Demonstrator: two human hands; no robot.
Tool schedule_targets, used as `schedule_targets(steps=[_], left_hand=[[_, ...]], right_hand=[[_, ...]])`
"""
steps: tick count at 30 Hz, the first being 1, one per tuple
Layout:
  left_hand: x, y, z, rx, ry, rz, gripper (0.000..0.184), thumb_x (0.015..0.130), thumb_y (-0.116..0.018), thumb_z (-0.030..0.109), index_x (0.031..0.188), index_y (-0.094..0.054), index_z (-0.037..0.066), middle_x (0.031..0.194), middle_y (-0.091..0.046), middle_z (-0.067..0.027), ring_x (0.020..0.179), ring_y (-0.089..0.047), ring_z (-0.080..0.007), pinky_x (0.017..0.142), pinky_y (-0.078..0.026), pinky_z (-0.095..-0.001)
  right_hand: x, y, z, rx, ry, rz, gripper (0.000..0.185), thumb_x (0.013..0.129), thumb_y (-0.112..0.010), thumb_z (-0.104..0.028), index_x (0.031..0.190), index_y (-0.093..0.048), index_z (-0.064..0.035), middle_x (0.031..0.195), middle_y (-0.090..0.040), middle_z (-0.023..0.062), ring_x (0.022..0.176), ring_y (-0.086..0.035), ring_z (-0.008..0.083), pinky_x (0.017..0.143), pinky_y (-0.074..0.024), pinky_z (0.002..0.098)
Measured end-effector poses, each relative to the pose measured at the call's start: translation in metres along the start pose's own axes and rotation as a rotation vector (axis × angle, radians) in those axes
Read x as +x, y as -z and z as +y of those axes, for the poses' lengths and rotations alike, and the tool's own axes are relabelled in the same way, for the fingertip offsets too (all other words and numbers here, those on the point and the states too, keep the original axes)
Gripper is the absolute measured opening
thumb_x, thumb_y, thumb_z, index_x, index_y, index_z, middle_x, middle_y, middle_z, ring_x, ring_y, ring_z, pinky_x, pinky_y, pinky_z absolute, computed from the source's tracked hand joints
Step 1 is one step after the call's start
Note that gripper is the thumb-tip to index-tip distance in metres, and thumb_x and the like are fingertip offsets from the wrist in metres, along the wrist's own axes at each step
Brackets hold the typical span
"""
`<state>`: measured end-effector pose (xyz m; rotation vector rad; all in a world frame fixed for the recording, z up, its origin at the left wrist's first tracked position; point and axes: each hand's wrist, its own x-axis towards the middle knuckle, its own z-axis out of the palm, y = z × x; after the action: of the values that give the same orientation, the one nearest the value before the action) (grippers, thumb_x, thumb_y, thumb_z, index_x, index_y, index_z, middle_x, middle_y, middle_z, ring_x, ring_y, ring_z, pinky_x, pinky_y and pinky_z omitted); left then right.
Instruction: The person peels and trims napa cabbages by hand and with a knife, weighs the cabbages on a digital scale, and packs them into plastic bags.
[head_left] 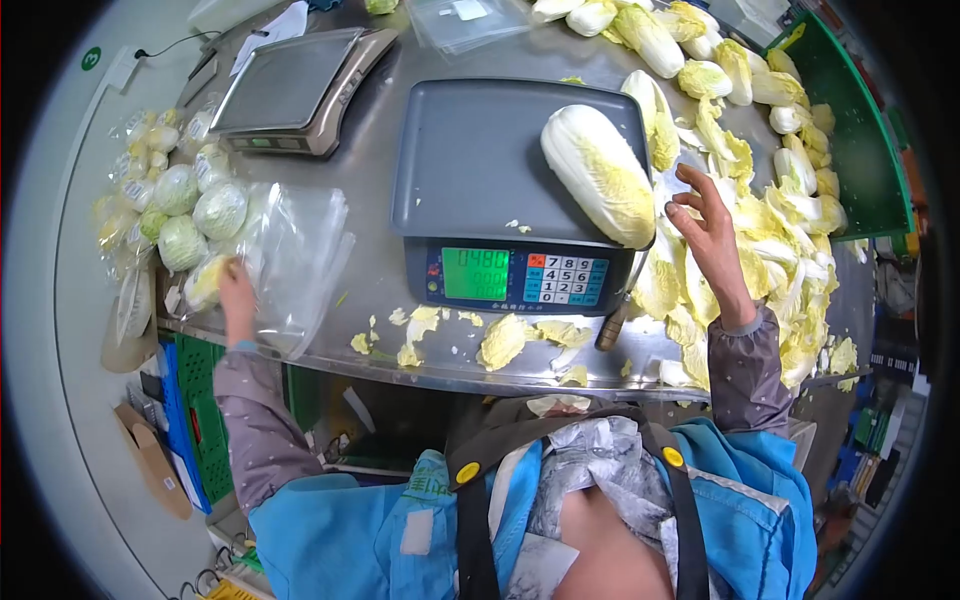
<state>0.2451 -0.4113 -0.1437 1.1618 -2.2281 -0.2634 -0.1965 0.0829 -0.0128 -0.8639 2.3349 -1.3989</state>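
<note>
My left hand is closed on the end of a small pale-yellow napa cabbage at the table's left edge. Clear plastic bags lie flat just to its right. My right hand is open, fingers apart and slightly bent, a little right of a large napa cabbage. That cabbage rests tilted on the right side of the grey weighing pan, with no hand touching it. Below the pan, the scale's green display is lit. A knife handle sticks out beside the scale.
Wrapped round cabbages pile up at left. A second scale stands behind them. Loose yellow leaves heap at right, with napa cabbages and a green crate beyond. Leaf scraps lie along the front edge.
</note>
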Motion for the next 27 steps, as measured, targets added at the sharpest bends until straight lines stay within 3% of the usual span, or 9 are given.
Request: schedule_targets(steps=[2,6,8,12,16,18,20,23,27], left_hand=[[0.040,0.065,0.112,-0.468,0.481,-0.019,0.030,0.090,-0.048,0.017,0.115,-0.048,0.001,0.068,-0.053,-0.0060,0.055,-0.049,-0.0134,0.049,-0.040,-0.0280],[0.079,0.125,0.238,-0.911,0.238,0.033,0.036,0.086,-0.051,0.012,0.121,-0.046,0.006,0.069,-0.046,0.0032,0.048,-0.037,-0.0026,0.039,-0.028,-0.0175],[0.071,0.113,0.310,-0.783,0.177,0.112,0.034,0.086,-0.053,0.011,0.120,-0.048,0.009,0.066,-0.041,0.0056,0.047,-0.033,0.0003,0.038,-0.024,-0.0151],[0.058,0.035,0.351,-0.656,-0.092,-0.217,0.031,0.085,-0.053,0.012,0.116,-0.052,0.011,0.055,-0.037,0.0083,0.047,-0.032,-0.0010,0.040,-0.027,-0.0190],[0.022,-0.043,0.399,-0.587,-0.246,-0.274,0.026,0.080,-0.057,0.008,0.106,-0.057,0.011,0.050,-0.042,-0.0053,0.046,-0.042,-0.0157,0.048,-0.035,-0.0328],[0.011,-0.048,0.424,-0.608,-0.257,-0.353,0.025,0.080,-0.056,0.008,0.105,-0.056,0.009,0.050,-0.043,-0.0062,0.045,-0.041,-0.0170,0.048,-0.034,-0.0335],[0.007,-0.043,0.441,-0.646,-0.219,-0.477,0.026,0.082,-0.055,0.010,0.108,-0.055,0.007,0.053,-0.043,0.0014,0.049,-0.036,-0.0057,0.049,-0.029,-0.0243],[0.005,-0.032,0.455,-0.773,-0.128,-0.670,0.027,0.084,-0.055,0.011,0.109,-0.056,0.004,0.056,-0.046,0.0061,0.050,-0.040,-0.0031,0.047,-0.030,-0.0221],[-0.031,-0.038,0.484,-0.702,-0.317,-0.570,0.025,0.084,-0.053,0.007,0.108,-0.060,0.006,0.065,-0.060,-0.0066,0.051,-0.053,-0.0119,0.049,-0.040,-0.0264]], right_hand=[[0.004,-0.010,0.000,-0.056,0.041,-0.014,0.056,0.078,-0.065,-0.021,0.126,-0.043,-0.0030,0.123,-0.049,0.0112,0.095,-0.054,0.0201,0.078,-0.0475,0.0339],[0.014,-0.037,0.000,-0.395,0.240,-0.047,0.078,0.067,-0.073,-0.026,0.131,-0.036,-0.0033,0.125,-0.047,0.0172,0.106,-0.053,0.0293,0.084,-0.0450,0.0370],[0.016,-0.048,-0.006,-0.441,0.258,-0.055,0.084,0.064,-0.073,-0.026,0.133,-0.032,-0.0020,0.122,-0.048,0.0220,0.110,-0.051,0.0317,0.089,-0.0427,0.0344],[0.017,-0.035,-0.004,0.159,0.017,-0.091,0.080,0.067,-0.069,-0.023,0.133,-0.031,-0.0006,0.125,-0.047,0.0201,0.113,-0.049,0.0260,0.092,-0.0402,0.0313],[-0.034,-0.001,-0.010,0.768,-0.125,-0.280,0.100,0.058,-0.073,-0.047,0.135,-0.030,-0.0002,0.129,-0.042,0.0149,0.120,-0.041,0.0227,0.099,-0.0342,0.0319],[-0.048,-0.004,-0.018,0.800,-0.053,-0.404,0.103,0.055,-0.072,-0.051,0.135,-0.031,-0.0002,0.130,-0.042,0.0135,0.121,-0.041,0.0219,0.099,-0.0334,0.0323],[-0.054,-0.002,-0.045,0.788,-0.088,-0.442,0.098,0.057,-0.073,-0.045,0.135,-0.032,-0.0008,0.127,-0.044,0.0134,0.119,-0.042,0.0203,0.098,-0.0338,0.0313],[-0.048,-0.012,-0.035,0.857,-0.326,-0.347,0.081,0.065,-0.070,-0.024,0.134,-0.033,-0.0010,0.125,-0.046,0.0133,0.111,-0.047,0.0190,0.094,-0.0368,0.0286],[-0.043,-0.030,-0.013,0.280,0.102,-0.059,0.078,0.068,-0.069,-0.022,0.133,-0.032,0.0007,0.120,-0.049,0.0196,0.105,-0.053,0.0229,0.086,-0.0443,0.0326]])
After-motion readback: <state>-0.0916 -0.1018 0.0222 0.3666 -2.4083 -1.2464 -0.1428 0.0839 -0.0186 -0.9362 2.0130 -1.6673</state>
